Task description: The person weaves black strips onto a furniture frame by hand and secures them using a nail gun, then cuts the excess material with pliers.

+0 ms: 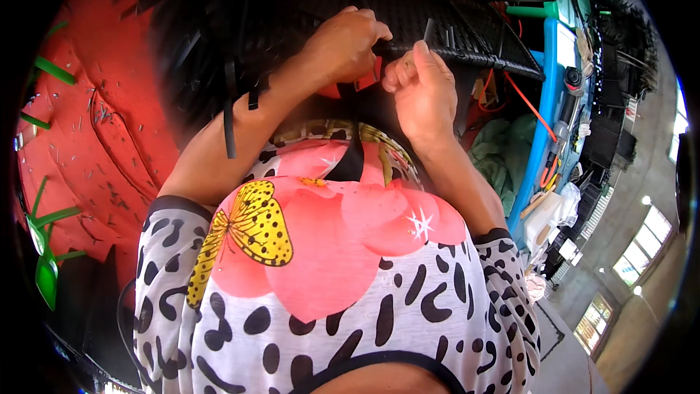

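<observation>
A large black woven wicker piece (477, 18) made of flat strips lies in front of me, its lower edge running past both hands. My left hand (346, 44) is closed at that edge, knuckles up and fingers curled under; what they grip is hidden. Just to its right, my right hand (423, 91) is closed with the thumb upright and the fingers folded in. A short black plastic strip (429, 29) sticks up at the thumb tip, seemingly pinched there. Loose strip ends (230, 128) hang beside my left forearm.
Red sheeting (109, 131) strewn with dark scraps covers the floor at left, near green chair-like legs (55, 69). At right stands a blue-edged table (536, 138) with tools and bags on it. Green cloth (503, 153) lies beneath, and an orange cord (531, 106) runs toward the table.
</observation>
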A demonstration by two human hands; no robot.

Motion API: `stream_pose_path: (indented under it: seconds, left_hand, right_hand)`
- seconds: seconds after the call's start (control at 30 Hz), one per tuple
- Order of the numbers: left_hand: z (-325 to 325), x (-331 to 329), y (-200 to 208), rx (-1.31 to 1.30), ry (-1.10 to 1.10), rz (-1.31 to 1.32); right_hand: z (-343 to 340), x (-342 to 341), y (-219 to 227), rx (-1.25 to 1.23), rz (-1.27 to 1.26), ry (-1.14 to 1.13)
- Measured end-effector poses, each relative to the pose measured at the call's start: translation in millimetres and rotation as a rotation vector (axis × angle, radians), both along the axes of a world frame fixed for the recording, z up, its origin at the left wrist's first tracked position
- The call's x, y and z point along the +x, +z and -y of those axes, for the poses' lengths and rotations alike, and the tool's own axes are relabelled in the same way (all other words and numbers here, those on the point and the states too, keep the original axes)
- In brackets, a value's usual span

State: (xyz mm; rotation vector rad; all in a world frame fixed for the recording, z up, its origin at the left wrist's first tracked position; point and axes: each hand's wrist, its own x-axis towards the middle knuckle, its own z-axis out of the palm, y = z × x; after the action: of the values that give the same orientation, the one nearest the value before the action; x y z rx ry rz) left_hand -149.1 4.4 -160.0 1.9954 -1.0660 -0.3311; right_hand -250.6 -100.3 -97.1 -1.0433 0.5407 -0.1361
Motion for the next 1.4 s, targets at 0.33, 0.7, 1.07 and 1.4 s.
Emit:
stream_pose_path:
  seconds: [0.33, 0.7, 1.07, 1.4]
  left_hand:
    - [-3.3, -8.9, 18.6, 0.0, 0.041, 0.056]
    - [-5.2, -11.3, 19.3, -0.04, 0.063, 0.009]
    - [-15.2, -9.7, 27.5, -0.002, 0.034, 0.051]
    - [-12.4, -17.0, 22.1, -0.039, 0.095, 0.273]
  right_hand:
    - [39.6, 35.3, 11.3, -1.156, 0.255, 0.372]
    - [75.9, 93.5, -21.4, -1.452, 0.142, 0.767]
    - [57.2, 41.2, -12.2, -0.89, 0.159, 0.519]
    - [66.4, 29.1, -11.2, -0.941, 0.483, 0.559]
